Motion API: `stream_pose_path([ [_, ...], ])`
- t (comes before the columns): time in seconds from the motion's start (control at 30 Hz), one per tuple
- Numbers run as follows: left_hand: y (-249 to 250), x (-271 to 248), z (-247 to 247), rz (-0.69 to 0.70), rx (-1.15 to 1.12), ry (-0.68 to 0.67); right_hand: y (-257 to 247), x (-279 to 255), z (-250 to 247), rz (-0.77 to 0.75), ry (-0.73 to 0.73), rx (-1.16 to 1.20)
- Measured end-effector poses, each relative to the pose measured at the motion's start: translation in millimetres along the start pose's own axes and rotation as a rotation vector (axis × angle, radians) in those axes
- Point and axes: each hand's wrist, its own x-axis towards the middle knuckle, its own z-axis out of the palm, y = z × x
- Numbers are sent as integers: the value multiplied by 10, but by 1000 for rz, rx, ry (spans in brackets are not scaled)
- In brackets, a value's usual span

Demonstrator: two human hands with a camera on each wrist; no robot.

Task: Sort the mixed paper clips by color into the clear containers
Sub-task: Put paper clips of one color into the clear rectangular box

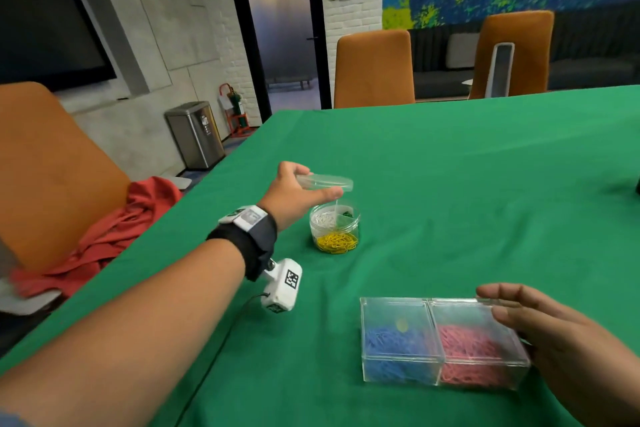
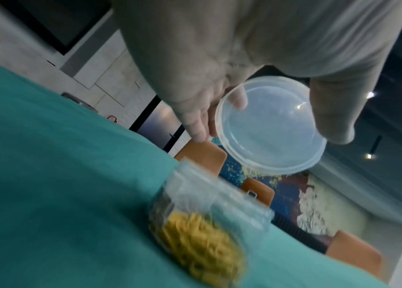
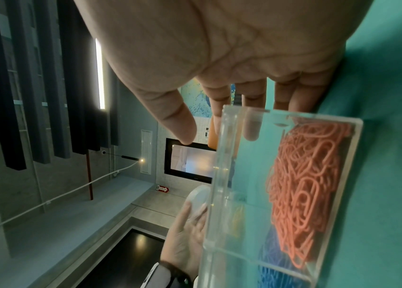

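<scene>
Across the green table (image 1: 450, 184) we hold a clear round lid (image 1: 325, 181) in our left hand (image 1: 294, 194), just above the open jar (image 1: 334, 229) of yellow clips (image 1: 337, 242) toward the left edge. Our right hand (image 1: 540, 326), fingers spread and relaxed, rests against the clear box (image 1: 440, 343) of blue clips (image 1: 391, 347) and pink clips (image 1: 474, 354) near the front edge.

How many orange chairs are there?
3 in the head view: one chair on the left beside the table with a red cloth on it, two across the table. More may be out of view.
</scene>
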Motion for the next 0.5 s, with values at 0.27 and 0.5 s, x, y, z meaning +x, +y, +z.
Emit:
stream_pose_path([
  [0.27,61,156,382,-18,689,-356,40,10,-77,2,11,27],
  [0.5,23,181,295,-137,952,-520,68,49,-117,-9,22,1],
])
